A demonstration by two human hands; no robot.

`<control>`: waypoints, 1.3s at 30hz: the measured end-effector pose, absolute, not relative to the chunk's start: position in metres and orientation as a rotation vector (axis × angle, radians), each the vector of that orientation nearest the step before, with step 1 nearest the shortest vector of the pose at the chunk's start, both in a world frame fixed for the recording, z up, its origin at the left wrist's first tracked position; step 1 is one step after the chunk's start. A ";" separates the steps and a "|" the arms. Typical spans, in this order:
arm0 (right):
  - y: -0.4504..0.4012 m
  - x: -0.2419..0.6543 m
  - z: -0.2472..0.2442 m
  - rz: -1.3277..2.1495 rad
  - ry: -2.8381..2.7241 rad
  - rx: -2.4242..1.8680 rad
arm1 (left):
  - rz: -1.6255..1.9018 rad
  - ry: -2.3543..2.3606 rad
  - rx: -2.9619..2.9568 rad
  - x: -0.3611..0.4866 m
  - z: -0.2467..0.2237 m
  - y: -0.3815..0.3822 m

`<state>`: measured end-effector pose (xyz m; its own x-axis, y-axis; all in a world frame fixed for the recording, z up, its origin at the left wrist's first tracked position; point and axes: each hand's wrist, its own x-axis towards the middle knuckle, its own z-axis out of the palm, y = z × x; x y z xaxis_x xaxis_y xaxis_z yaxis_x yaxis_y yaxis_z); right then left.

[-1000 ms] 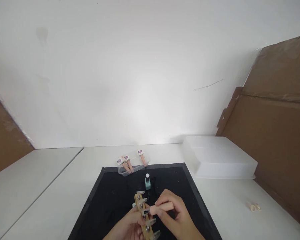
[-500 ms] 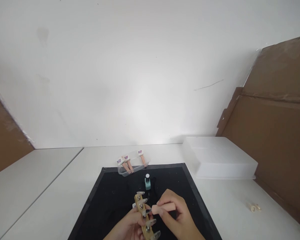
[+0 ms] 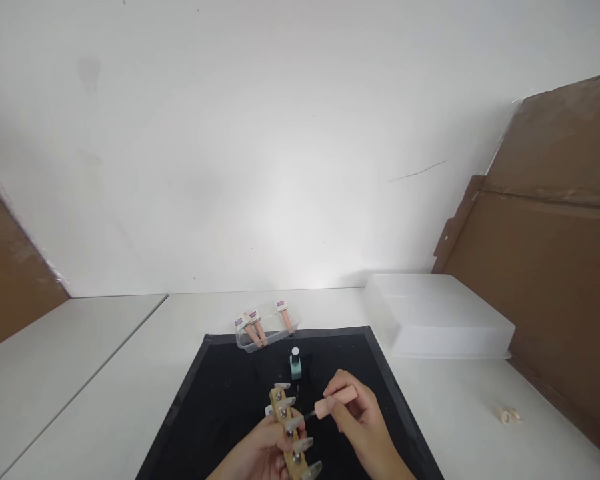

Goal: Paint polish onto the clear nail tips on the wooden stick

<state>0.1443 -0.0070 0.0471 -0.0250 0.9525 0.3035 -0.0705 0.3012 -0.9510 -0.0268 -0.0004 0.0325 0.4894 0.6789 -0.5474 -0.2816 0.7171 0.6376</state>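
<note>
My left hand point(image 3: 266, 447) is closed around a wooden nail-tip stand point(image 3: 281, 412), a slim bar with a row of metal knobs bearing clear false nail tips point(image 3: 287, 403). Pinched in my right hand point(image 3: 363, 420) is a pink nail polish brush point(image 3: 336, 401), its cap tilted and its thin bristle end pointing left. That end is right at the tip of the middle false nail point(image 3: 295, 423); whether they touch I cannot tell. A small white thing point(image 3: 269, 410) peeks out behind the stand at my left fingers, mostly hidden. Beyond the stand stands a teal bottle with a dark cap point(image 3: 295, 367).
A black mat point(image 3: 230, 393) lies under the hands. Behind it a clear tray point(image 3: 275, 339) holds pink-handled tubes with labels point(image 3: 284, 317). To the right are a white plastic box point(image 3: 445, 327) and small cream rings point(image 3: 505, 417). Brown cardboard point(image 3: 545, 267) borders the right side.
My right hand has drawn the brush slightly right and up, away from the nail tip, so its thin end now shows. The left hand and stand have barely moved.
</note>
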 end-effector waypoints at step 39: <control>-0.005 0.142 0.042 0.969 -1.366 -1.041 | 0.651 0.851 0.562 -0.025 0.023 -0.001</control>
